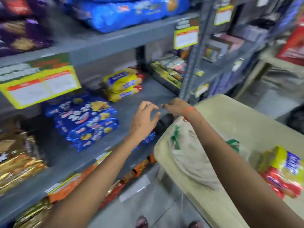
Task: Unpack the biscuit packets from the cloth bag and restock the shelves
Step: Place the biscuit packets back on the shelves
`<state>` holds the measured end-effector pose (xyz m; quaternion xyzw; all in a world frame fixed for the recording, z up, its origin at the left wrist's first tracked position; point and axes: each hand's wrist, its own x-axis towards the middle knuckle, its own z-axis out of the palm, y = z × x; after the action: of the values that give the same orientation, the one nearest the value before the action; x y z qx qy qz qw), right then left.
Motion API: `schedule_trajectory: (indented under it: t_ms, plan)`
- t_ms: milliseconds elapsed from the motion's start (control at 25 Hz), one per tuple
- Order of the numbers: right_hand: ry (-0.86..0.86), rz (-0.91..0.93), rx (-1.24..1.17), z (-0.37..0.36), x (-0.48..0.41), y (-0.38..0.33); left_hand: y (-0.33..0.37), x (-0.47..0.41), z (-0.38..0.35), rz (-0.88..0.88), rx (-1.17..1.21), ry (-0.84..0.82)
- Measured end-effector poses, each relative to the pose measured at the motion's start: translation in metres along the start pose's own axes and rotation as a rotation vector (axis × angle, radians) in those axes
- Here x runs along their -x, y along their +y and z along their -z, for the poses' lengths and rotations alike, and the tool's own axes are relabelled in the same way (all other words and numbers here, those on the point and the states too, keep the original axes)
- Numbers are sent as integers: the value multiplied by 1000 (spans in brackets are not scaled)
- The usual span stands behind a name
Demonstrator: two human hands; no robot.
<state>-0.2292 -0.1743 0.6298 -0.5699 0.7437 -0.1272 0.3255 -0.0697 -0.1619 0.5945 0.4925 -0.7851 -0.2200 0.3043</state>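
Note:
My left hand (144, 117) hovers over the grey middle shelf (148, 94), fingers spread and holding nothing. My right hand (174, 106), with a red thread on the wrist, sits beside it at the shelf's front edge; its fingers are curled and I see nothing in them. Two yellow biscuit packets (122, 84) lie stacked at the back of that shelf. Blue biscuit packets (83, 120) lie to the left. The pale cloth bag (189, 155) with green handles rests on a beige table (238, 125). More yellow and red packets (283, 170) lie on the table at right.
Gold packets (18, 158) fill the shelf's left end. Orange and red packets (131, 175) sit on the shelf below. Large blue bags (128, 12) and purple packets (21, 28) are above. Yellow price tags (41, 86) hang from shelf edges. A second rack (222, 51) stands right.

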Motion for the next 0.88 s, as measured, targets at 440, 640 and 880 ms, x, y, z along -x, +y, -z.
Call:
schedule_trajectory:
  t_ms: [440, 640, 880]
  plan:
    - [347, -554, -209, 86, 129, 360, 209, 52, -295, 257, 90, -797]
    - [564, -768, -475, 66, 179, 443, 241, 47, -365, 361, 180, -896]
    - [718, -964, -1282, 16, 202, 453, 272, 4, -418, -51, -65, -821]
